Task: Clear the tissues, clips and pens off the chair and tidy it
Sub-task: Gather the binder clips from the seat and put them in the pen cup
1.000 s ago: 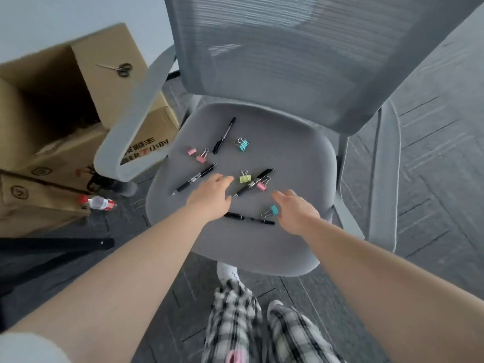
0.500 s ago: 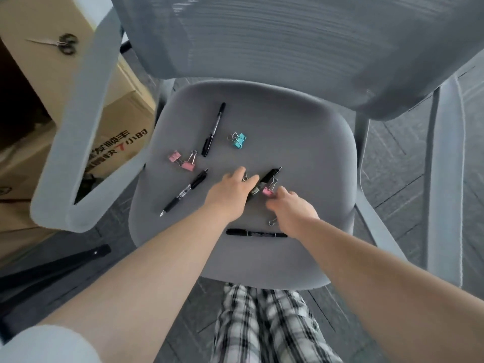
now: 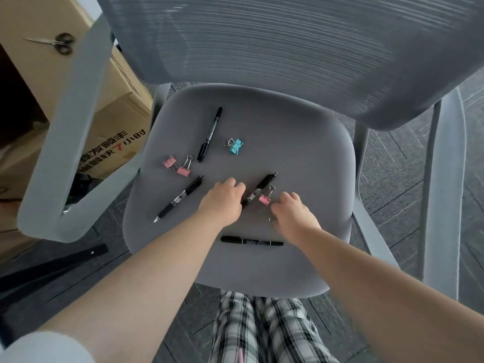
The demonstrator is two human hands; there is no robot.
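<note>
The grey chair seat (image 3: 301,142) carries all I have to clear, and no tissues show on it, only pens and clips. Four pens lie apart: one marker (image 3: 209,134) toward the backrest, a gel pen (image 3: 180,199) to my left, a second gel pen (image 3: 259,188) between my hands, and a flat marker (image 3: 251,242) near the front edge. My left hand (image 3: 222,203) is curled with its grip closed over something I cannot see, likely a small clip; my right hand (image 3: 293,213) is curled over a clip whose wire loop (image 3: 273,219) peeps out beside it, though whether that grip has closed I cannot tell. I judge it best to pinch each clip by its body, not the loose wire, and gather clips in one palm before taking the pens lengthwise. The pink clip (image 3: 265,199) by the middle pen, the pink pair (image 3: 176,166) and the teal clip (image 3: 235,146) remain. Compared with half a second ago, the yellow-green clip has vanished under my left hand, and my head has dipped closer.
</note>
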